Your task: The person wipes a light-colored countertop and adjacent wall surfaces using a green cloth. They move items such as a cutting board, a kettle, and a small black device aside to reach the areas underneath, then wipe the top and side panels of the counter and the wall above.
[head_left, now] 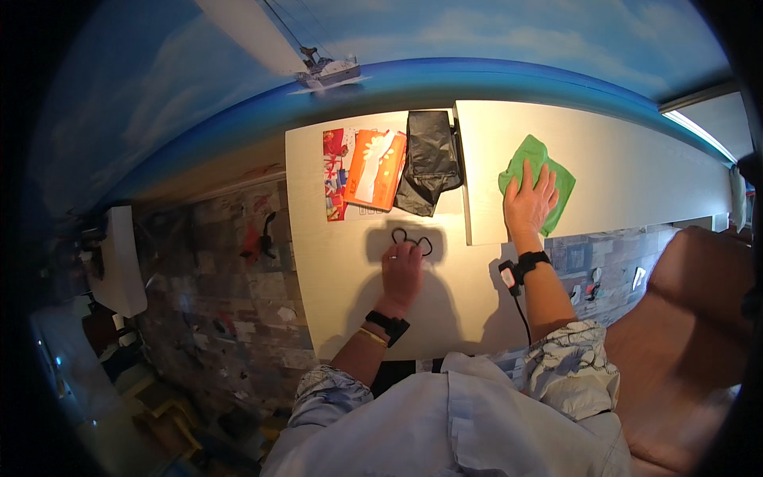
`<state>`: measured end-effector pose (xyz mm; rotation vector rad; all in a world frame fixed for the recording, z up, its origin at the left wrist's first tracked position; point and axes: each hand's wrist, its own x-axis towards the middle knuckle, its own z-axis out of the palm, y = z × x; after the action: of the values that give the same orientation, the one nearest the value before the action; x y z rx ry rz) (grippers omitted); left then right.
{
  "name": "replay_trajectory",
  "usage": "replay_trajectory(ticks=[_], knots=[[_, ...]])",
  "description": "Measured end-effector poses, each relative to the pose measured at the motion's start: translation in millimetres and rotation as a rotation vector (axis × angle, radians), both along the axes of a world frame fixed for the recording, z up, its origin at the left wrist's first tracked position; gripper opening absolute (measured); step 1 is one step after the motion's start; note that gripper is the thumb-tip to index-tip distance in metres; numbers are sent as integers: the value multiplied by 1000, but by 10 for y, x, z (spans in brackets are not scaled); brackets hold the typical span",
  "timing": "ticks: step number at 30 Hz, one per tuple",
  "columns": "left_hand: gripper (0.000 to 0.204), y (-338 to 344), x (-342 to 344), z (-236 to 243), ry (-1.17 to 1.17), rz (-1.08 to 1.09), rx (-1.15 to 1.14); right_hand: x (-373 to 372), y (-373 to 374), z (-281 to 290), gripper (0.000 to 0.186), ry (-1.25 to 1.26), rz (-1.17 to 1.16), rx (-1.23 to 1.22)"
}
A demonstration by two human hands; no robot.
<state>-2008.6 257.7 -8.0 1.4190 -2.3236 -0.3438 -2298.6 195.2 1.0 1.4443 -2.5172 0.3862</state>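
Note:
My left hand (401,274) is low on the pale tabletop, its fingers curled round a thin black looped cord (425,248). My right hand (531,200) lies spread on a green cloth (556,199), which rests slightly rumpled on the raised board (636,183) at the right. Above my left hand lie an orange soft pack (385,171) with a white design, on top of a red patterned paper item (338,155), and a folded black plastic bag (429,143) beside them, against the board's left edge.
The pale table (318,286) ends at left over a patchwork floor (214,294). A brown sofa (683,318) is at right. A white piece of furniture (119,262) stands at far left. A sea mural with a sailboat (326,75) runs behind the table.

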Motion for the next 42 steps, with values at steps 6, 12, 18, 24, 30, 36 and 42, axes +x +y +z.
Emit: replay_trajectory(ticks=[6,12,18,24,30,36,42], knots=[[15,487,232,-120,26,-140,16,-33,10,-31,50,33,24,-32],[16,882,456,-76,78,-220,69,141,188,-28,47,88,239,-121],[18,1118,624,-90,202,-151,144,823,846,6,37,-69,464,-160],[16,1099,818,-157,661,230,895,1448,2033,-16,38,-307,593,-93],[14,1248,1038,-187,765,223,1113,1666,3068,-71,36,-315,451,-68],[17,1596,1015,-338,436,107,974,1839,3496,-102,33,-298,394,-8],[16,1941,1156,-378,411,-101,609,2121,3960,-186,32,-448,511,14]])
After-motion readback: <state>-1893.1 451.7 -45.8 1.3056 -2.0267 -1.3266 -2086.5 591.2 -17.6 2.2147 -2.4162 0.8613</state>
